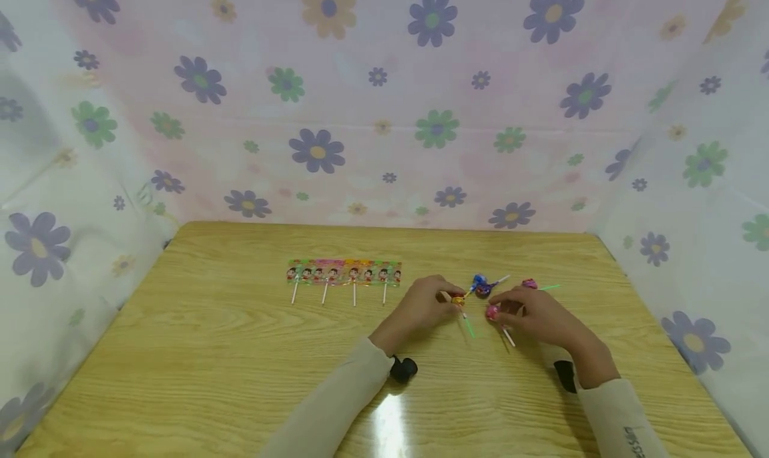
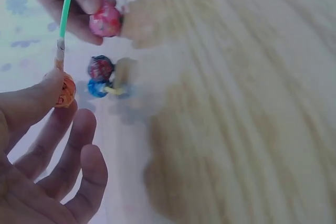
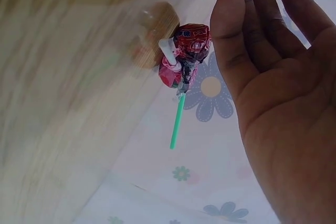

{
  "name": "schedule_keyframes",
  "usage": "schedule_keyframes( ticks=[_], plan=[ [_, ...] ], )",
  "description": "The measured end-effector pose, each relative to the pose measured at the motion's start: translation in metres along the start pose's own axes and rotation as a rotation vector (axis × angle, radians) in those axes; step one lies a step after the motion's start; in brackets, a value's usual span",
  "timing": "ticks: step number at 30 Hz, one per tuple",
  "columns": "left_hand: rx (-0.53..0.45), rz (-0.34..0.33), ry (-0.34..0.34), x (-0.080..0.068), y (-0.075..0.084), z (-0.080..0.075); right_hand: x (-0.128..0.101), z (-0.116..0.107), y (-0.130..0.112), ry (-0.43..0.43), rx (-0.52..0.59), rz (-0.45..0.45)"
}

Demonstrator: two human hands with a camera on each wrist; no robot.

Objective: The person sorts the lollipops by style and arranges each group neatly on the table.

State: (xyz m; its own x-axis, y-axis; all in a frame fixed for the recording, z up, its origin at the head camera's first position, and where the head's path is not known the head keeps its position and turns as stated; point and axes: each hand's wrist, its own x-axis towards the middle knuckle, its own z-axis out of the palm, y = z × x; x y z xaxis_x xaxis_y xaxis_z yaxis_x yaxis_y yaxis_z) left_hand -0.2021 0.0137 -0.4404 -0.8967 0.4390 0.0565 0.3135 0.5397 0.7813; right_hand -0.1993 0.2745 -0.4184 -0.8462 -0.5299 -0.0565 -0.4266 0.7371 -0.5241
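Left hand (image 1: 420,306) pinches orange lollipop (image 1: 458,301); right hand (image 1: 537,314) pinches pink lollipop (image 1: 492,312) — either could slip onto the tabletop (image 1: 210,351) if the fingertip grip loosens.

L hand (image 1: 420,304) pinching, R hand (image 1: 537,314) pinching, both forearms low.

In both wrist views the counter (image 2: 241,103) is blurred. The left hand (image 1: 420,306) hides the orange lollipop's (image 1: 458,301) head partly. The prints on the lollipop strip (image 1: 344,272), far left of the hands, are too small to read.
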Motion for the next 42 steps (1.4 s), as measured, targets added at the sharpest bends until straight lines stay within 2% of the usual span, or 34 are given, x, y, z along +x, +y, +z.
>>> schedule_keyframes(
  ticks=[9,13,19,25,31,34,42],
  plan=[
    [-0.189,-0.007,0.015,-0.024,0.004,-0.025,-0.002,0.0,0.003,-0.004,0.025,-0.024],
    [-0.215,0.02,0.013,-0.037,0.002,-0.038,-0.001,0.002,0.003,-0.011,0.048,-0.021],
    [-0.211,0.065,0.009,-0.057,-0.01,-0.059,-0.003,0.005,0.003,-0.018,0.068,0.003],
    [-0.215,0.022,0.034,-0.078,-0.022,-0.083,-0.001,0.004,0.003,-0.018,0.049,-0.012],
    [-0.133,0.02,0.053,-0.097,-0.035,-0.111,0.002,0.004,0.002,-0.017,0.066,-0.009],
    [-0.095,-0.008,0.067,-0.111,-0.046,-0.126,0.003,0.006,0.002,-0.018,0.062,0.005],
    [-0.054,-0.144,0.108,-0.15,-0.079,-0.167,0.002,0.007,0.001,-0.023,0.048,0.019]
  ],
)
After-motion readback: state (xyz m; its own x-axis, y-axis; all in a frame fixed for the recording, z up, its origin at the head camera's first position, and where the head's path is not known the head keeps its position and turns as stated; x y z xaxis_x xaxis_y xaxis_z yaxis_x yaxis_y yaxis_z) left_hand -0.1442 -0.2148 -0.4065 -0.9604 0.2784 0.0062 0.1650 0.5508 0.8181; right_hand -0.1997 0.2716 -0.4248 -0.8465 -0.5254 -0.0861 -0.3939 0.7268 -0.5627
